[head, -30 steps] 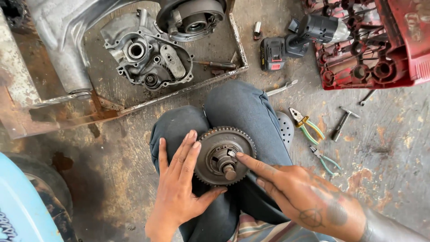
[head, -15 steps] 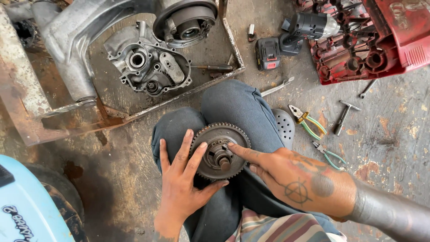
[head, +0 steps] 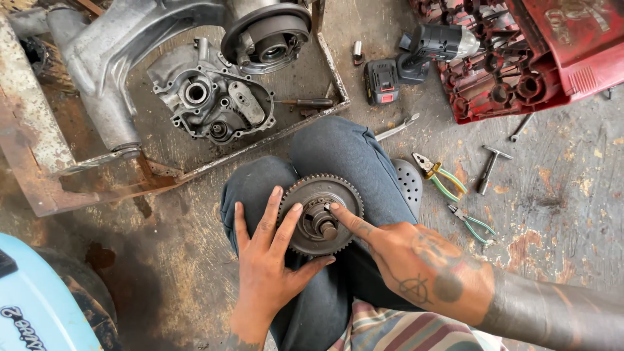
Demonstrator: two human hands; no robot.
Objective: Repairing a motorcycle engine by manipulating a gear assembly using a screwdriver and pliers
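Observation:
A round toothed gear wheel (head: 311,195) with a short shaft in its hub rests on my knees, which are in blue jeans. My left hand (head: 270,263) lies flat against the gear's left and lower edge, fingers spread, steadying it. My right hand (head: 416,260) comes in from the right; its forefinger tip presses on the hub just beside the shaft. Neither hand is closed around the gear.
A grey engine casing (head: 208,104) and a round drum part (head: 270,32) lie in a rusty metal tray (head: 39,169) ahead. A cordless impact driver (head: 416,55), a red socket case (head: 520,58), two pliers (head: 442,175) and a T-handle tool (head: 491,166) lie on the concrete. A light blue body panel (head: 32,305) is lower left.
The view has shifted slightly. My right forefinger has slid further onto the gear's hub; my left hand stays flat against the gear.

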